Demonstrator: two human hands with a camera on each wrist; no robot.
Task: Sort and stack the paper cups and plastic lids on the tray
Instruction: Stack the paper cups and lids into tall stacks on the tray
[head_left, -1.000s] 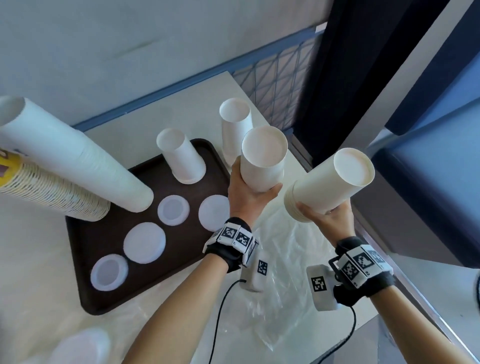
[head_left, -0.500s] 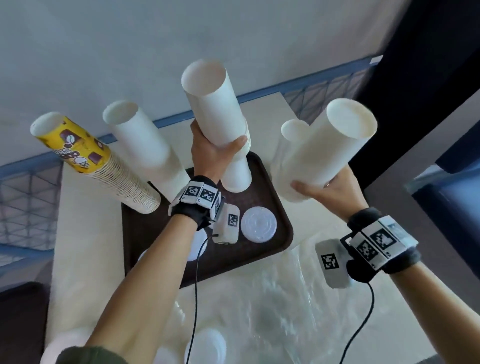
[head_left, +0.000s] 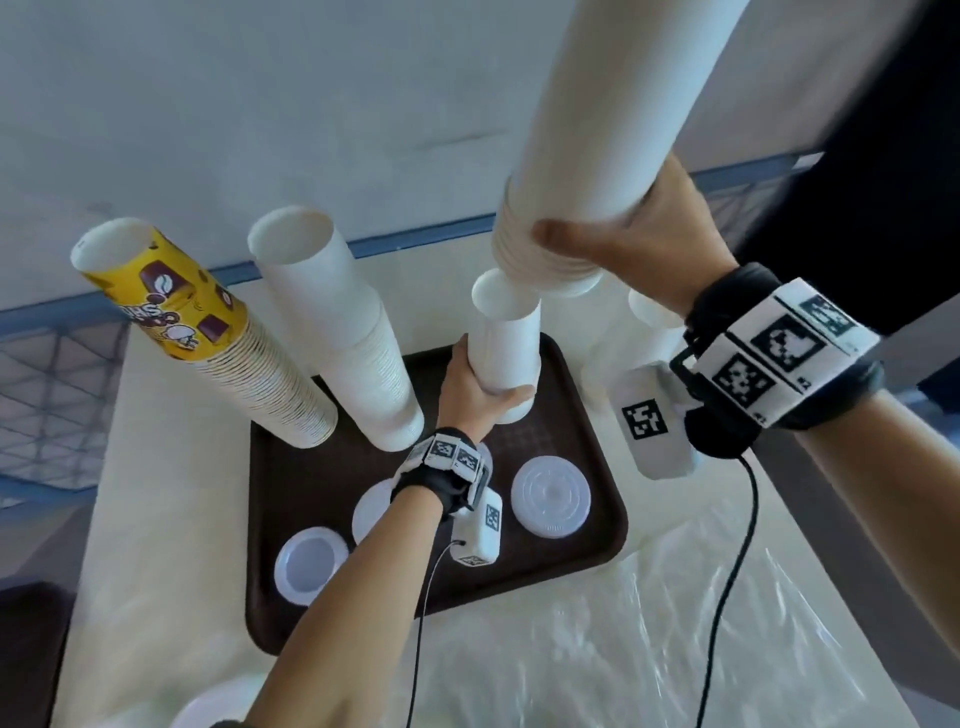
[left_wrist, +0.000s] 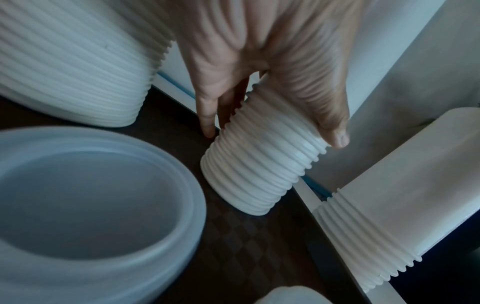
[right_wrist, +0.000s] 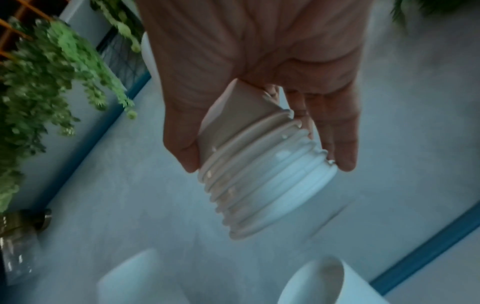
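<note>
My left hand (head_left: 480, 395) grips a short stack of upturned white paper cups (head_left: 506, 343) standing on the brown tray (head_left: 597, 415) at its far edge; in the left wrist view the left hand (left_wrist: 262, 88) is wrapped round this stack's ribbed rims (left_wrist: 262, 162). My right hand (head_left: 639, 244) holds a taller white cup stack (head_left: 602, 130) in the air, its rim end just above the left stack. The right wrist view has my right hand (right_wrist: 259, 127) curled round that taller stack's rims (right_wrist: 265, 185). Plastic lids (head_left: 550, 501) lie on the tray.
A yellow printed cup stack (head_left: 208, 332) and a wide white cup stack (head_left: 353, 343) stand at the tray's far left. Another white cup stack (head_left: 644, 322) stands off the tray behind my right wrist. Clear plastic wrap (head_left: 623, 623) covers the near table. More lids (head_left: 311, 564) lie front left.
My left hand has set its cup stack down onto the tray's far edge. My right hand has swung its stack from the right to above the left stack.
</note>
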